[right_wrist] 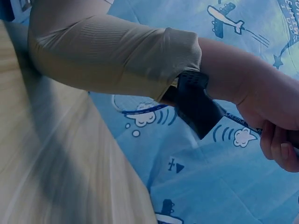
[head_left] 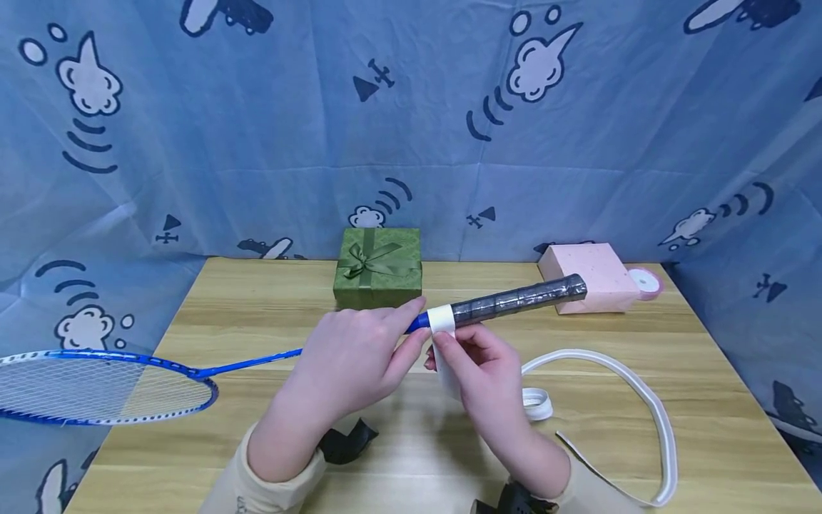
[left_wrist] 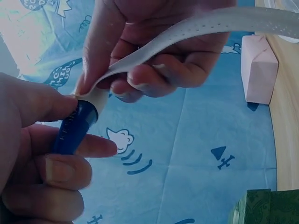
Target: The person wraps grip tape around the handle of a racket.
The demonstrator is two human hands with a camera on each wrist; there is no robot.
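**White tape goes round a racket handle above the table**

The left hand [head_left: 349, 364] grips the blue badminton racket [head_left: 109, 382] at the blue neck where shaft meets handle, fingers and thumb curled round it; the left wrist view shows the blue neck [left_wrist: 70, 133] sitting between thumb and curled fingers. The right hand [head_left: 484, 375] pinches the white grip tape [head_left: 443, 319] just beside the left fingertips, holding it against the lower end of the dark handle [head_left: 520, 300], where one white turn is already wound. In the left wrist view the tape [left_wrist: 196, 30] runs taut from that turn up and away past the right hand's fingers [left_wrist: 140, 81].

The racket is held over the middle of the table [head_left: 257, 321]. Its handle points toward the far right corner, and its strung head hangs out past the left edge. The loose length of tape curves across the right half of the table in a wide loop [head_left: 642, 400] and ends near the front right corner. A small coil of white tape [head_left: 538, 403] lies just beside the right hand.

A green gift box [head_left: 377, 268] with a bow stands at the middle of the far edge. A pink box [head_left: 587, 275] and a pink ribbon roll [head_left: 645, 280], touching it, sit at the far right corner. A blue patterned cloth [head_left: 257, 128] hangs behind the table. Both wrists wear black straps below beige sleeves [right_wrist: 117, 51].
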